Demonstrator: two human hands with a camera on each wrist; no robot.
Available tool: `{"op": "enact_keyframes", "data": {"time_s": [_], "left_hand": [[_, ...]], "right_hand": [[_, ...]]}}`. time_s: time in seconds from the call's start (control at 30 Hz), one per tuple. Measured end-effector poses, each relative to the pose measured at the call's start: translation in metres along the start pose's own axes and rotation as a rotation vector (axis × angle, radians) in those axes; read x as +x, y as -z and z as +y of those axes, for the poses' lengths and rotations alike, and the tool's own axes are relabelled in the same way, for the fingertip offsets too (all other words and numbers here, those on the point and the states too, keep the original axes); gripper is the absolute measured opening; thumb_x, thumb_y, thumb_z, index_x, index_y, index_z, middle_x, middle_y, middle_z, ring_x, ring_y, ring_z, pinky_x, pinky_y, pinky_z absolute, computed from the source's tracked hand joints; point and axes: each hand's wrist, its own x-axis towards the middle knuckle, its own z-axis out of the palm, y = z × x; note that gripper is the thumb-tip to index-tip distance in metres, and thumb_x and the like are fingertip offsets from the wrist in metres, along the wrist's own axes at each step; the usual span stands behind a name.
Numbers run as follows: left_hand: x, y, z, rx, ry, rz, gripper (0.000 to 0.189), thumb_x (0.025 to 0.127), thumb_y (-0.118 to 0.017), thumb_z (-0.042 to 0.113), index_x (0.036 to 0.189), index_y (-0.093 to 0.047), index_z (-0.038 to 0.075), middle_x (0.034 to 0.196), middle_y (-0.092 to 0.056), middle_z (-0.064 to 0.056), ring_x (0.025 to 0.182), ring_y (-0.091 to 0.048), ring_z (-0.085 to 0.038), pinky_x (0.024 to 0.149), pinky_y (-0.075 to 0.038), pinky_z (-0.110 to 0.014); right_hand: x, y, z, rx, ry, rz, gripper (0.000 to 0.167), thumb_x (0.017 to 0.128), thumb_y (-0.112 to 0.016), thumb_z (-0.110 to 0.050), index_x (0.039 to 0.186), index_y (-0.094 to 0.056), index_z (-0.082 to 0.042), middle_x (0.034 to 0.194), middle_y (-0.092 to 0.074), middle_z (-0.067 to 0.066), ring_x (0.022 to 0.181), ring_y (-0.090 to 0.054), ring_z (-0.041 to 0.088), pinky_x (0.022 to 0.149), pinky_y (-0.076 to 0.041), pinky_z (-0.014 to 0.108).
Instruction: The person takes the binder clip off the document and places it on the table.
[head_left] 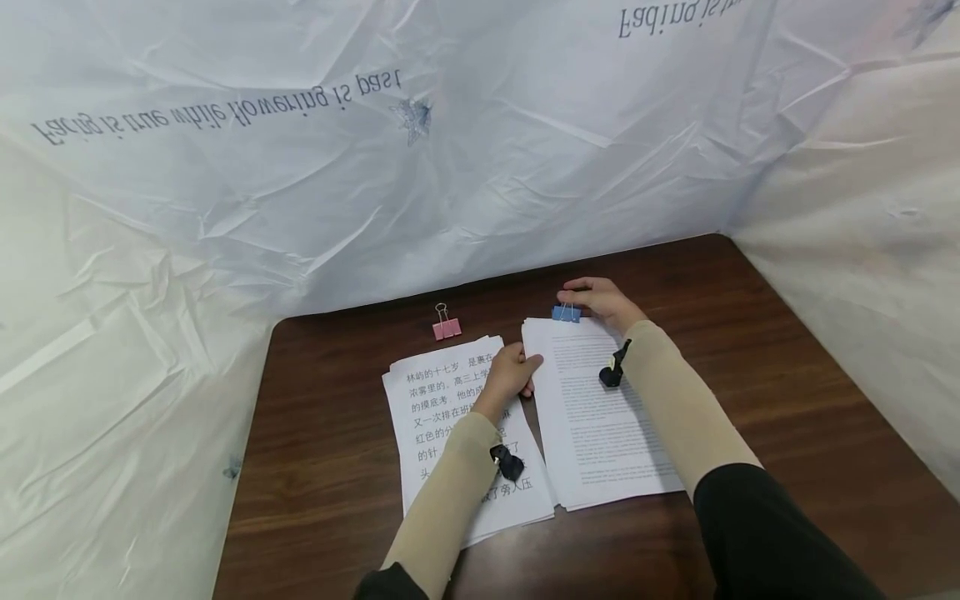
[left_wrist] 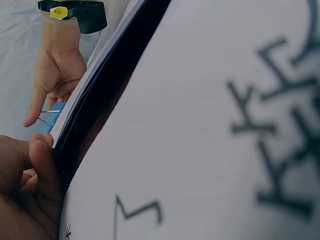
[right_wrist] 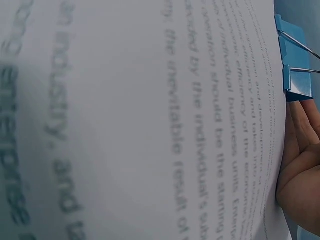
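Note:
On the table lies a stack of printed sheets (head_left: 600, 417) with small text, tilted slightly. A blue binder clip (head_left: 566, 314) sits on its top edge, wire handles pointing away. My left hand (head_left: 512, 371) grips this stack's left edge near the top, thumb above and fingers curled at the side. At the clip, my right hand (head_left: 600, 302) holds the wire handles with its fingertips; some of its fingers are hidden behind the paper in the right wrist view. Under my left forearm rests a second stack of sheets (head_left: 427, 400) with large Chinese characters.
A pink binder clip (head_left: 447, 328) lies loose behind the large-print stack. The dark wooden table (head_left: 322, 467) has a far edge against a whitish printed sheet (head_left: 375, 183), which also hangs at both sides.

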Motion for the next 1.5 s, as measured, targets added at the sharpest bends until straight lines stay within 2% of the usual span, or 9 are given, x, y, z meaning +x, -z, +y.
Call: {"op": "enact_keyframes", "data": {"time_s": [0.3,0.67,0.9,1.0,1.1,1.2,1.3,1.43,1.5], "left_hand": [[0.001,0.002,0.000,-0.009,-0.002,-0.010,0.029,0.107,-0.064,0.024,0.085,-0.048,0.012,0.053,-0.054,-0.001,0.042,-0.053,-0.011,0.046,-0.044,-0.021],[0.000,0.003,-0.001,-0.006,0.012,-0.017,0.029,0.107,-0.064,0.025,0.085,-0.050,0.012,0.054,-0.055,-0.001,0.043,-0.054,-0.011,0.046,-0.044,-0.021],[0.000,0.003,0.000,-0.010,0.001,-0.016,0.030,0.107,-0.064,0.024,0.084,-0.048,0.012,0.053,-0.054,-0.001,0.042,-0.053,-0.011,0.046,-0.044,-0.021],[0.000,0.003,-0.001,-0.013,0.004,-0.017,0.030,0.107,-0.064,0.024,0.084,-0.048,0.012,0.053,-0.054,-0.001,0.042,-0.053,-0.011,0.045,-0.044,-0.021],[0.000,0.002,-0.001,-0.013,0.003,-0.016,0.029,0.107,-0.064,0.024,0.085,-0.050,0.012,0.053,-0.055,-0.001,0.042,-0.053,-0.011,0.045,-0.044,-0.021],[0.001,0.002,-0.001,-0.015,-0.008,-0.011,0.028,0.107,-0.064,0.024,0.086,-0.051,0.012,0.053,-0.055,-0.001,0.042,-0.053,-0.011,0.045,-0.044,-0.021],[0.000,0.001,-0.001,-0.014,-0.012,-0.009,0.028,0.107,-0.064,0.025,0.086,-0.052,0.012,0.053,-0.055,0.000,0.042,-0.053,-0.011,0.045,-0.044,-0.021],[-0.001,0.000,-0.002,-0.013,-0.009,-0.010,0.029,0.107,-0.064,0.024,0.084,-0.051,0.012,0.052,-0.055,0.000,0.042,-0.053,-0.011,0.046,-0.045,-0.022],[-0.001,0.001,-0.002,-0.013,-0.018,-0.007,0.030,0.107,-0.064,0.025,0.084,-0.050,0.012,0.052,-0.055,-0.001,0.042,-0.053,-0.011,0.046,-0.045,-0.022]], "right_hand": [[-0.003,-0.003,-0.003,0.071,-0.020,0.053,0.077,0.095,-0.082,-0.030,0.159,-0.045,-0.009,0.152,-0.053,0.015,0.123,-0.057,0.024,0.112,-0.043,0.043],[-0.004,-0.004,-0.003,0.132,-0.045,0.090,0.086,0.095,-0.082,-0.031,0.165,-0.034,-0.014,0.155,-0.049,0.015,0.132,-0.051,0.028,0.118,-0.038,0.046],[-0.003,-0.004,-0.003,0.172,-0.040,0.110,0.090,0.092,-0.084,-0.037,0.165,-0.035,-0.015,0.156,-0.048,0.014,0.136,-0.049,0.026,0.120,-0.036,0.046],[-0.003,-0.004,-0.003,0.197,-0.037,0.127,0.089,0.092,-0.083,-0.041,0.163,-0.037,-0.014,0.153,-0.049,0.012,0.131,-0.051,0.023,0.119,-0.039,0.045],[-0.004,-0.003,-0.003,0.254,-0.032,0.149,0.082,0.095,-0.078,-0.047,0.158,-0.042,-0.010,0.141,-0.052,0.011,0.122,-0.055,0.021,0.116,-0.043,0.043],[-0.006,-0.003,-0.004,0.341,-0.019,0.165,0.069,0.098,-0.073,-0.049,0.146,-0.049,-0.005,0.127,-0.055,0.009,0.112,-0.062,0.019,0.110,-0.049,0.041],[-0.009,-0.004,-0.004,0.402,-0.015,0.171,0.057,0.100,-0.069,-0.050,0.136,-0.055,-0.007,0.120,-0.059,0.009,0.104,-0.068,0.020,0.101,-0.055,0.038],[-0.012,-0.006,-0.004,0.338,0.005,0.172,0.050,0.101,-0.067,-0.051,0.129,-0.060,-0.010,0.119,-0.059,0.007,0.099,-0.066,0.017,0.087,-0.060,0.031],[-0.012,-0.007,-0.005,0.247,0.045,0.176,0.051,0.101,-0.067,-0.052,0.127,-0.063,-0.009,0.120,-0.056,0.006,0.097,-0.062,0.016,0.082,-0.059,0.029]]}}
